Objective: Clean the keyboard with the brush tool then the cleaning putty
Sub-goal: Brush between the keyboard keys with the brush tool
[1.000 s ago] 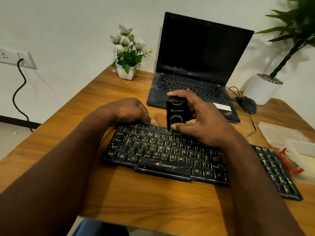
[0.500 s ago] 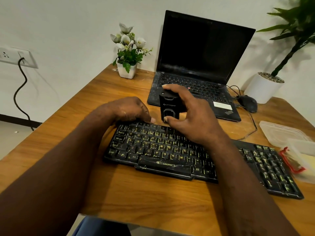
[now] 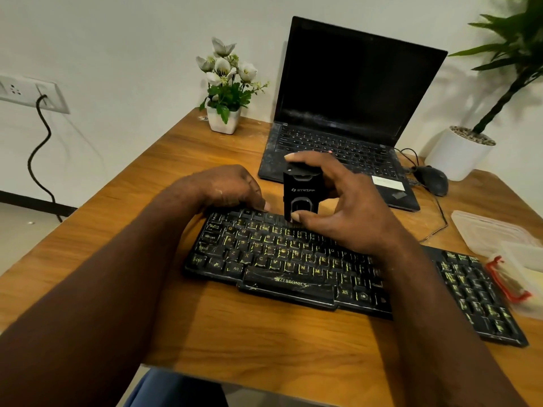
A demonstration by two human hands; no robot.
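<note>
**Keyboard** [image 3: 279, 257]: black, full-width, lies across the near middle of the wooden table [image 3: 264, 336], long side toward the person. Low matte plastic keycaps with yellow-green legends and a printed brand on the space bar. Pale dust and scuff streaks show on many keys and on the space bar.

**Brush tool** [image 3: 300, 190]: small, boxy, black hard plastic with a white logo and an oval window low on its front. It stands upright over the number row, left of centre. Short dark bristles at its foot meet the keys.

**Right hand** [image 3: 352, 212]: clamped on the brush, forefinger over the top, thumb on the lower front, other fingers curled behind.

**Left hand** [image 3: 226, 186]: at the keyboard's far left corner. Fingers are curled over the back edge and the thumb tip is on the function row. It looks like a steadying hold, but the fingertips are hidden.

**Progress (judged):** brush stage under way and working the upper rows. Dust remaining lower down suggests much brushing is left. The putty stage is not begun.

**Putty:** not seen. It may be in the translucent plastic tub [image 3: 493, 233] or the red-clipped container [image 3: 517, 277] at the right edge, but I cannot tell.

**Beyond:**
- dusty open laptop [image 3: 352, 92] with a dark screen
- black mouse [image 3: 432, 180] on a thin cord
- white square pot of artificial-looking flowers [image 3: 223, 118]
- round white planter [image 3: 458, 154]
</note>
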